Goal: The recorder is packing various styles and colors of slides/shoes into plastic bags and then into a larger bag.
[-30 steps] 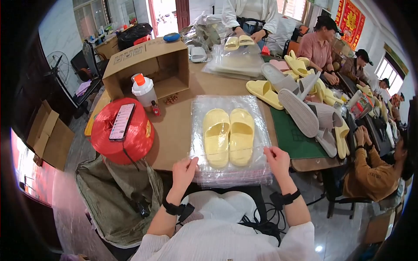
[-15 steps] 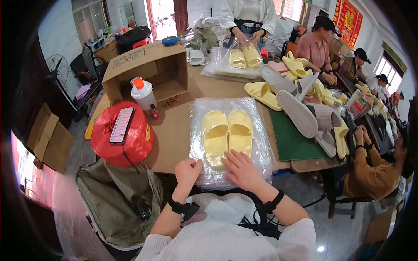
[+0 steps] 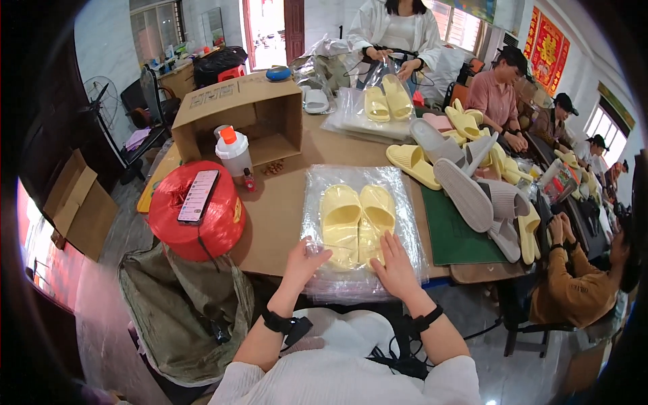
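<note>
Both sides evenly: smooth clear plastic bag [image 3: 358,177] over yellow slide slippers [image 3: 342,219], with left grip [image 3: 302,264] parted, right grip [image 3: 397,268] spread.

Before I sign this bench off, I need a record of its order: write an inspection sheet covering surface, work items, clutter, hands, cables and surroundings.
Surface: brown tabletop, green mat at right.
Work items: two yellow slides side by side under clear film, on stacked plastic bags.
Clutter: smartphone on red twine roll; open cardboard box; orange-capped bottle; heap of grey and yellow slippers.
Hands: right hand spread at the right slide's heel end; left hand at the bags' left side, grip unclear.
Cables: black cables at the person's lap.
Surroundings: co-worker opposite with bagged yellow slippers; other people at right.
</note>
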Motion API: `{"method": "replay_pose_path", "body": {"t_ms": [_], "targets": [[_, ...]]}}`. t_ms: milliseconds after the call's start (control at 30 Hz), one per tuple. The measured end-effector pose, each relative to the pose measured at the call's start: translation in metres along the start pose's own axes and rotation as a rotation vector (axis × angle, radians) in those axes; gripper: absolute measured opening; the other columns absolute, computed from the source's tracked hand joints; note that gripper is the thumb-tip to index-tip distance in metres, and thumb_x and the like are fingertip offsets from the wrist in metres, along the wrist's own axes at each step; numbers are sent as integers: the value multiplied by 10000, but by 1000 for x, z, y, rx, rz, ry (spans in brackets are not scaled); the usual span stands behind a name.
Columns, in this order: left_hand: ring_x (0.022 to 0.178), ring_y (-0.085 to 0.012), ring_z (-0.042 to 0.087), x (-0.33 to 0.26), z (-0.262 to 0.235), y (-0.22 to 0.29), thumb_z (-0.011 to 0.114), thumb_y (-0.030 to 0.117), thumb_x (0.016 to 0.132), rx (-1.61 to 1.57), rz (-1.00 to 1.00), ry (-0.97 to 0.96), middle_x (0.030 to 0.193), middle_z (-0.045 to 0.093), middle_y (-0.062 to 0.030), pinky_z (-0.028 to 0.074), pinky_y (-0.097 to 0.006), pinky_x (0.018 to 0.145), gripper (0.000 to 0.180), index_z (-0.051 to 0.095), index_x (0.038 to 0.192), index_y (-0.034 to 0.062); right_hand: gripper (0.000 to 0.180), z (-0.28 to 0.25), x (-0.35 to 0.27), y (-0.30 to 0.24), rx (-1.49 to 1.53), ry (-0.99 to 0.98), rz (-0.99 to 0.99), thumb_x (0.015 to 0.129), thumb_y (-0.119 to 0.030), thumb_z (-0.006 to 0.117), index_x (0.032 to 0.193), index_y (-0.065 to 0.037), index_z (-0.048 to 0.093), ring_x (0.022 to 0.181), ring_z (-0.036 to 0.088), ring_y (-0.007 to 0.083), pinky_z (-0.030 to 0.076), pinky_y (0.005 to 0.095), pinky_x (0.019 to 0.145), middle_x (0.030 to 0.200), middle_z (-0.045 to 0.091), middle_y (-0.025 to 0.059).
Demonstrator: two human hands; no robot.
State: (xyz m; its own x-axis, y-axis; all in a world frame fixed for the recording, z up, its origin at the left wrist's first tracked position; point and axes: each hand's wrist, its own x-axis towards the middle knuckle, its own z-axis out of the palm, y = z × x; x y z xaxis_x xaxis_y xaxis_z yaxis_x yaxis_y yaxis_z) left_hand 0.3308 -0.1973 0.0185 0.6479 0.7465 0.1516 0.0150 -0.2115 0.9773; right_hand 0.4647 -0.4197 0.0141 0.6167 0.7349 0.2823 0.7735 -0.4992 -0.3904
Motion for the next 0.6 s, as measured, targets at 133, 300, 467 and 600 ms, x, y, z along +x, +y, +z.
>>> {"method": "replay_pose_path", "body": {"t_ms": [133, 300, 467, 600], "targets": [[769, -171, 650, 14, 6, 16, 800, 348, 790, 88, -318, -337, 912, 708, -121, 525, -309, 709, 535, 655, 1089, -71, 658, 3, -1, 2, 13, 34, -19, 960, -351, 560, 1426, 85, 398, 1436, 277, 434, 262, 475, 1174, 1538, 326, 254], [870, -153, 669, 13, 23, 2, 743, 195, 790, 77, -255, -378, 1004, 714, -130, 528, -302, 760, 439, 652, 1140, -53, 712, 5, -4, 4, 48, 36, -21, 940, -340, 602, 1443, 96, 347, 1429, 274, 449, 264, 479, 1171, 1541, 293, 283], [986, -157, 641, -5, 28, 16, 725, 107, 841, -372, -259, -437, 1169, 658, -107, 508, -277, 858, 513, 545, 1297, -46, 976, -3, -7, 10, 62, 223, 44, 797, -301, 797, 1499, 57, 220, 1421, 279, 442, 305, 467, 1145, 1568, 184, 297], [1088, -178, 626, -18, 20, 23, 676, 68, 879, -594, -349, -500, 1220, 646, -111, 509, -311, 920, 510, 504, 1344, -47, 1006, -26, -12, 5, 441, 357, 235, 711, -205, 876, 1480, 25, 270, 1320, 432, 329, 430, 408, 1041, 1460, 375, 229]]}}
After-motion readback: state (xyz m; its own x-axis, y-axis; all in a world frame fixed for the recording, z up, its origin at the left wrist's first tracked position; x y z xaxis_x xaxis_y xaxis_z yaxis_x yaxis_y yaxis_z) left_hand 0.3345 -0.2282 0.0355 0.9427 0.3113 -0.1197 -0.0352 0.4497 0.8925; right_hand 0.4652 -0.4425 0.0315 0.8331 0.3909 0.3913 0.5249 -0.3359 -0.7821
